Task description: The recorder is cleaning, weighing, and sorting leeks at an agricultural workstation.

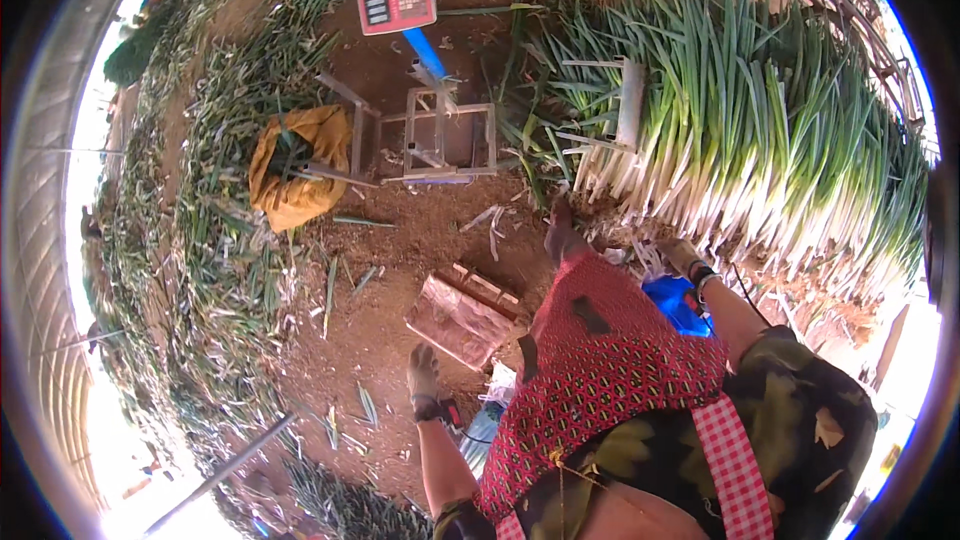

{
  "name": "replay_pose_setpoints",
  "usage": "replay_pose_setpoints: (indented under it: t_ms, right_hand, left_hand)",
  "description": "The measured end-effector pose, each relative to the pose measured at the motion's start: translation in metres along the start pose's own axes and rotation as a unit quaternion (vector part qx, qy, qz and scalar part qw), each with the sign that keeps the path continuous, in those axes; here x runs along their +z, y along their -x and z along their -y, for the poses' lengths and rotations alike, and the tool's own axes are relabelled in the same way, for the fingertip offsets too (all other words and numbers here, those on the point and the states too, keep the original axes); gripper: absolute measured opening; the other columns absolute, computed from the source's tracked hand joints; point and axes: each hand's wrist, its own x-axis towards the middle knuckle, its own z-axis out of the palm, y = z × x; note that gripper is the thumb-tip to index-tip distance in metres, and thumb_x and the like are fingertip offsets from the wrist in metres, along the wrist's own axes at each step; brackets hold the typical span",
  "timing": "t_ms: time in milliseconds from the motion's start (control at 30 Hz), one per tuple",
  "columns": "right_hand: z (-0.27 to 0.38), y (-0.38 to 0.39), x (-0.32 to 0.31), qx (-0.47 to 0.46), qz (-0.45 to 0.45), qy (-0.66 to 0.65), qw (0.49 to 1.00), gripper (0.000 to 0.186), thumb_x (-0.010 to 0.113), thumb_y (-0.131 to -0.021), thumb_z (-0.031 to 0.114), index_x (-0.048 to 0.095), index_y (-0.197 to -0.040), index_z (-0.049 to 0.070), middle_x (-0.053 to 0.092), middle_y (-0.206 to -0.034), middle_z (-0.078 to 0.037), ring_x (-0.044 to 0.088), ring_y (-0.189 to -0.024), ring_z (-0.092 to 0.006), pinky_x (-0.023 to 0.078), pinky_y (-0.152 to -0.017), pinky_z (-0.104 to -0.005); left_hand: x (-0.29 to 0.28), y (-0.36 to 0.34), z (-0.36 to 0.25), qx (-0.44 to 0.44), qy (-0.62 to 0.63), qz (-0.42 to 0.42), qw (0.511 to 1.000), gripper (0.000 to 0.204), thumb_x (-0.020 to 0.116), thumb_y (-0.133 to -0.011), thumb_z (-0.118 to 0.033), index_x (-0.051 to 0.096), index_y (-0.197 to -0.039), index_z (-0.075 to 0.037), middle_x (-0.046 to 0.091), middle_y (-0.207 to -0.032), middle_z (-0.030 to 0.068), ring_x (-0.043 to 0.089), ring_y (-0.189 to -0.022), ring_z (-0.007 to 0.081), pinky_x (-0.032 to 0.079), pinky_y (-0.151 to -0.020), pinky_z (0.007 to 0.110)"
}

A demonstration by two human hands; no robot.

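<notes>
My left hand [423, 372], in a pale work glove, hangs beside a low reddish-brown wooden board [460, 320]. Its fingers stretch away from me with nothing visible in them. My right hand [682, 257], gloved too, is at the root ends of a large pile of leeks [720, 130]. Pale leaf scraps [648, 258] lie right beside its fingers; I cannot make out whether they grip anything. Both wrists wear dark bands with a cable. A red patterned apron [600, 350] covers my lap, and a blue plastic piece [678, 306] shows under my right forearm.
A scale with a red display [397, 8] and a metal frame [450, 140] stand ahead. An orange sack [300, 165] sits left of them. Leafy green waste [200, 270] covers the ground on the left. A metal bracket [628, 105] stands against the leeks.
</notes>
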Motion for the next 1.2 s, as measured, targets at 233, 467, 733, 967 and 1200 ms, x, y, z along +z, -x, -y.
replay_pose_setpoints:
  t_ms: [233,467,733,967,1200]
  right_hand:
    - [0.061,-0.096,-0.064,0.074,-0.120,-0.095,0.985,0.058,0.059,-0.084,0.052,0.055,-0.115,0.003,0.059,-0.088,-0.013,0.059,-0.076,-0.0221,0.049,-0.069,-0.0328]
    - [0.090,-0.248,-0.091,0.045,-0.170,-0.029,0.984,0.094,0.058,-0.078,0.065,0.033,-0.136,-0.005,0.048,-0.123,-0.027,0.053,-0.110,-0.0329,0.044,-0.092,-0.0346]
    - [0.065,-0.338,-0.100,0.116,-0.210,0.033,0.970,0.078,0.059,-0.078,0.061,0.050,-0.125,0.000,0.062,-0.110,-0.023,0.063,-0.097,-0.0321,0.053,-0.077,-0.0398]
    - [0.037,-0.346,-0.124,0.058,-0.233,0.241,0.940,0.044,0.054,-0.084,0.040,0.065,-0.100,0.000,0.065,-0.097,-0.026,0.063,-0.094,-0.0370,0.050,-0.082,-0.0440]
    - [0.013,-0.257,-0.094,-0.102,-0.130,0.472,0.866,0.023,0.050,-0.081,0.012,0.066,-0.093,0.001,0.064,-0.091,-0.021,0.062,-0.087,-0.0358,0.050,-0.078,-0.0419]
  left_hand:
    - [0.102,-0.125,-0.179,0.198,-0.288,0.038,0.936,0.058,0.058,-0.090,-0.029,0.038,-0.137,-0.001,0.055,-0.125,0.0236,0.054,-0.113,0.0360,0.043,-0.093,0.042]
    - [0.164,-0.221,-0.247,0.289,-0.346,-0.056,0.891,0.069,0.060,-0.089,-0.037,0.031,-0.142,-0.002,0.042,-0.138,0.0256,0.044,-0.124,0.0401,0.038,-0.101,0.043]
    - [0.193,-0.231,-0.248,0.287,-0.325,-0.149,0.889,0.061,0.059,-0.091,-0.039,0.036,-0.134,-0.003,0.052,-0.119,0.0188,0.052,-0.110,0.0315,0.045,-0.089,0.042]
    - [0.169,-0.298,-0.257,0.262,-0.254,-0.103,0.925,0.040,0.060,-0.089,-0.031,0.058,-0.119,-0.004,0.062,-0.110,0.0159,0.060,-0.096,0.0253,0.048,-0.083,0.038]
    - [0.188,-0.281,-0.295,0.292,-0.428,-0.041,0.854,0.025,0.062,-0.083,-0.025,0.069,-0.097,-0.006,0.070,-0.083,0.0140,0.068,-0.077,0.0299,0.051,-0.068,0.037]
